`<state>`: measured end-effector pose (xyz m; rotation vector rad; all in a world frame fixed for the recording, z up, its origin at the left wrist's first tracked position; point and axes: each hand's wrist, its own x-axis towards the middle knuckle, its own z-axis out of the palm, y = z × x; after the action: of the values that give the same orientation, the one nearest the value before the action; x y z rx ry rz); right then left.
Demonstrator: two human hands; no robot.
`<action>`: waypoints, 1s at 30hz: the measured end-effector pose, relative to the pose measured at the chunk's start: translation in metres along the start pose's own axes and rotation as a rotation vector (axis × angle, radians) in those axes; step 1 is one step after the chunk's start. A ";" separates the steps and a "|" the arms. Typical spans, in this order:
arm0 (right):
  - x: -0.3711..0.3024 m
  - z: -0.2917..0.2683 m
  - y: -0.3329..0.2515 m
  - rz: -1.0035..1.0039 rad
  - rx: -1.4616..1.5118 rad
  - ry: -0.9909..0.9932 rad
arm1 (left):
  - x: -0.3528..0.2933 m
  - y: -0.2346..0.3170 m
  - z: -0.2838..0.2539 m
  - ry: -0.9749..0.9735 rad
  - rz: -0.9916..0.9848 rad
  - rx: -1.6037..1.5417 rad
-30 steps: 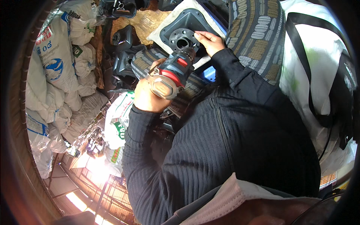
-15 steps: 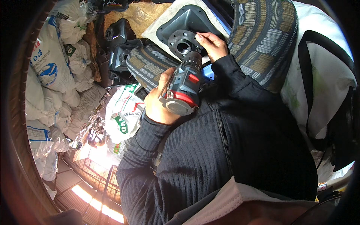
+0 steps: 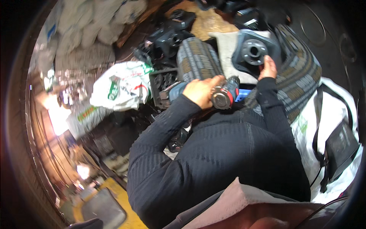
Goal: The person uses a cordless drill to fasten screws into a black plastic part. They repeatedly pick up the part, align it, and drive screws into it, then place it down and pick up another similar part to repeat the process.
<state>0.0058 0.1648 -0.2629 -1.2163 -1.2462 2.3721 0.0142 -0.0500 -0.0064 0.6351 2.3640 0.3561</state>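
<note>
Fingers (image 3: pixel 268 61) of the right hand (image 3: pixel 269 70) touch a grey plastic ring-topped part (image 3: pixel 249 57) over a pale flat board (image 3: pixel 227 49)'s right edge; I can't tell if they pinch. Left hand (image 3: pixel 199 94) grips a grey-red drill (image 3: pixel 222 97). Keep both steady.

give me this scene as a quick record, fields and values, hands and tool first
left hand: left hand wrapped around a power drill with red trim
right hand: right hand at the rim of a dark flanged part; firmness of grip unclear
part: round collar, holes around a central opening, lying on a pale pad
drill position: nearer the body, apart from the part
legs: patterned trousers either side of the pad
left side: white plastic bag with green print
beyond: more dark parts, blurred
</note>
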 end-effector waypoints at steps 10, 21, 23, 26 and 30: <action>-0.069 0.116 -0.079 0.091 0.081 -0.726 | -0.052 -0.110 0.034 0.584 -0.206 -0.932; -0.105 0.085 -0.078 -0.050 -0.576 -0.830 | -0.021 -0.286 0.007 1.240 -0.638 -0.939; -0.110 0.061 -0.091 -0.081 -0.609 -0.760 | -0.008 -0.324 0.031 1.172 -0.856 -0.765; -0.112 0.040 -0.109 -0.116 -0.631 -0.724 | 0.009 -0.336 0.065 0.991 -0.913 -0.074; -0.091 0.022 -0.110 -0.151 -0.579 -0.645 | 0.032 -0.345 0.074 0.364 -1.276 0.017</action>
<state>0.0272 0.1748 -0.1202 -0.3988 -2.2382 2.4447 -0.0789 -0.3184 -0.2182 -1.0265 2.5697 -0.1497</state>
